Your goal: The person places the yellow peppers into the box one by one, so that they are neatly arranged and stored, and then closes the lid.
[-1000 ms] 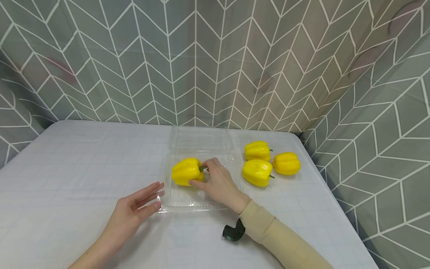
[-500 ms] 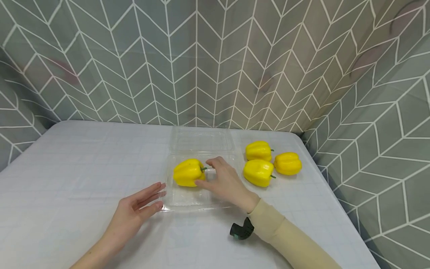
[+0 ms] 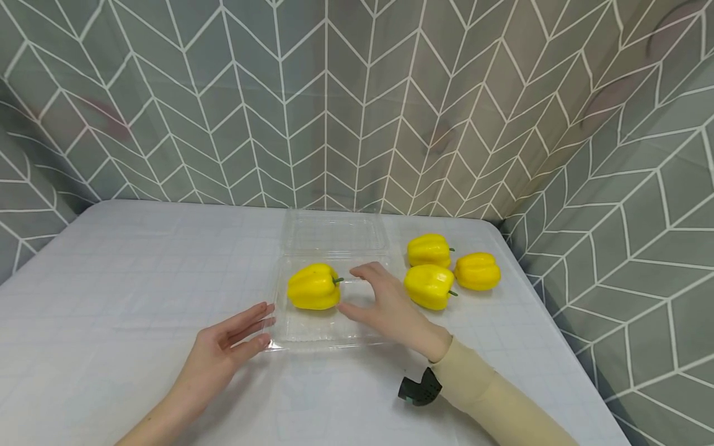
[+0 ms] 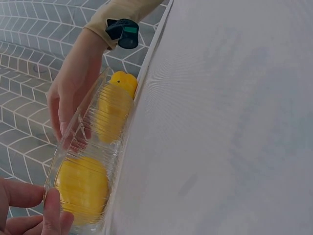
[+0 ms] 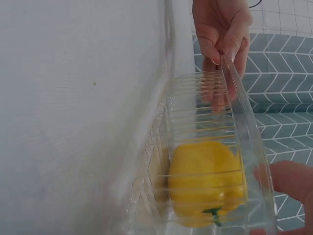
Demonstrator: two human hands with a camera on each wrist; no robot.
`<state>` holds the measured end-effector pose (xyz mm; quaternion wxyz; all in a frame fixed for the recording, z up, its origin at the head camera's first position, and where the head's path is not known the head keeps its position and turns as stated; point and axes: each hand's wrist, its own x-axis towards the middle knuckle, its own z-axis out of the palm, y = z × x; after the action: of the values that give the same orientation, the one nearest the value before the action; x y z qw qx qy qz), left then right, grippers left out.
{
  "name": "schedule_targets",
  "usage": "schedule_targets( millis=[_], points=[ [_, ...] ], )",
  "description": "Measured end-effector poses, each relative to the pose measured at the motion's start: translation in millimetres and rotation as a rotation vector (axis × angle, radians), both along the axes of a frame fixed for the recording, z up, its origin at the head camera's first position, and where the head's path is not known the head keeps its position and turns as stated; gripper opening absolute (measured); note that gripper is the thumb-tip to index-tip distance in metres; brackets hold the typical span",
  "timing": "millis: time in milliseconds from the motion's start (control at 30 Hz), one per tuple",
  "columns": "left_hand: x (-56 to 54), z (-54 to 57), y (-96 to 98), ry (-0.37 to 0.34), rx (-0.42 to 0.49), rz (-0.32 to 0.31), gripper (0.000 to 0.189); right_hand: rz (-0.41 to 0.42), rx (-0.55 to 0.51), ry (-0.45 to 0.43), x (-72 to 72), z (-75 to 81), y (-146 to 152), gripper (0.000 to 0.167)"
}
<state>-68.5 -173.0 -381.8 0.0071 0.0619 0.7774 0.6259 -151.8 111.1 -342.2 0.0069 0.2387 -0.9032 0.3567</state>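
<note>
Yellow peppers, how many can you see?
4: one pepper in the clear container; on the table to its right, a back pepper, a front pepper and a far-right pepper.

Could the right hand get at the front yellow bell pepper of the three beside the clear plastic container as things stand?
Probably yes: the right hand holds nothing, and the front yellow bell pepper lies uncovered beside it. The hand, over the clear plastic container, would likely have to draw back.
</note>
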Motion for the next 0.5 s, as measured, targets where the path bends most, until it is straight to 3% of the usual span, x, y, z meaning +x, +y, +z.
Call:
schedule_targets(
  millis=[500],
  points=[
    [0.8, 0.9, -0.1, -0.004, 0.005, -0.001, 0.058, 0.013, -0.047, 0.109, 7.3, -0.8, 28.0, 0.055]
  ],
)
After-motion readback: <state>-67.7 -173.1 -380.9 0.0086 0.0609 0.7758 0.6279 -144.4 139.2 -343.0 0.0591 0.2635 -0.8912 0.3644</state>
